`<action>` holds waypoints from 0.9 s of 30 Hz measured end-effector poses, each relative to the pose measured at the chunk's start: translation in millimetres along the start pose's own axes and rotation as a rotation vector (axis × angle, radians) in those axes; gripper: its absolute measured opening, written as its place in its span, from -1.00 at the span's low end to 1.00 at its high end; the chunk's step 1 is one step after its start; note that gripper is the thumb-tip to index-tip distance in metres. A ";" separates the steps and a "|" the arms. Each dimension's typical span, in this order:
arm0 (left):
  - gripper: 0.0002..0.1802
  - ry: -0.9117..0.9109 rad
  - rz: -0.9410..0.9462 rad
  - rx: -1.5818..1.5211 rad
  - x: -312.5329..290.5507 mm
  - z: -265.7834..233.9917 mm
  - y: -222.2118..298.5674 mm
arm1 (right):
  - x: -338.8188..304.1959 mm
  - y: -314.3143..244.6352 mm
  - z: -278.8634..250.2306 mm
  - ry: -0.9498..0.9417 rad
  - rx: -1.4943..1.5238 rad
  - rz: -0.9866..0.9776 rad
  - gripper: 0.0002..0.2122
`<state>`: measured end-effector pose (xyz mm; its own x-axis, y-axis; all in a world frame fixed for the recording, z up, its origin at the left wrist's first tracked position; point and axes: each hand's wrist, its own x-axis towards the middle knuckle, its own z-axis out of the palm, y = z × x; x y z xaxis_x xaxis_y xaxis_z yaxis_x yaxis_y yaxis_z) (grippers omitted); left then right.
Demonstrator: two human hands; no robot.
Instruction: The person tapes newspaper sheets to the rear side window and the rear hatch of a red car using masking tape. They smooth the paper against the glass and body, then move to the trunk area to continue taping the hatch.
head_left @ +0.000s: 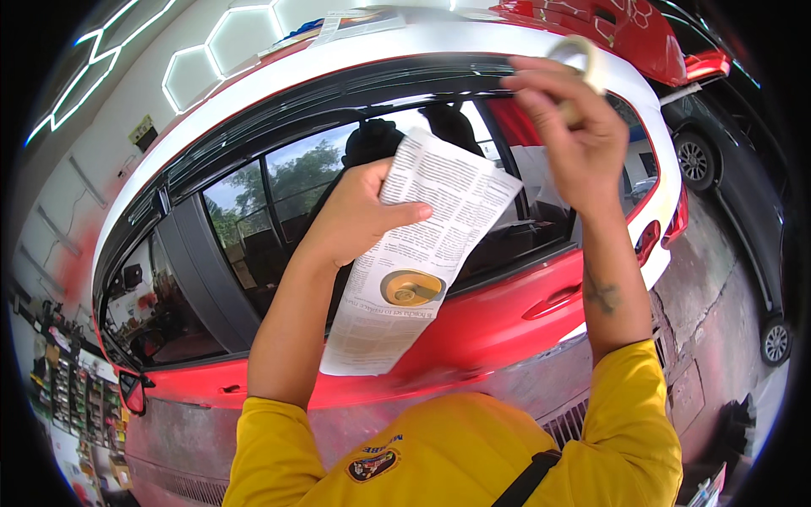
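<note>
My left hand grips a folded newspaper sheet, its thumb lying across the printed front and its fingers mostly hidden behind. The sheet hangs at a slant in front of the car's dark side windows, its lower end over the red door. Higher up on the right, my right hand is raised near the rear side window, fingers curled round a cream roll of masking tape. Slight blur hides exactly how the fingers sit on the roll.
The red car has a white roof with more newspaper on it. A dark car stands to the right. Shelves with many small items are at the lower left. A floor grate runs beside me.
</note>
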<state>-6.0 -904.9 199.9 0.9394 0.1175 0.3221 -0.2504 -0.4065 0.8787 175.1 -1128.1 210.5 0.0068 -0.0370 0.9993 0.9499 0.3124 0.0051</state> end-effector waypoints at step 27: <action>-0.36 0.050 0.185 -0.606 -42.6 -33.1 -85.7 | -97.9 -53.2 60.5 -0.237 0.928 1.010 -0.69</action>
<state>-32.3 -845.1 122.6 0.8595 0.1424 0.4908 -0.5093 0.1594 0.8457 105.0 -1083.7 114.7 0.4170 0.7105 0.5669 0.0126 0.6191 -0.7852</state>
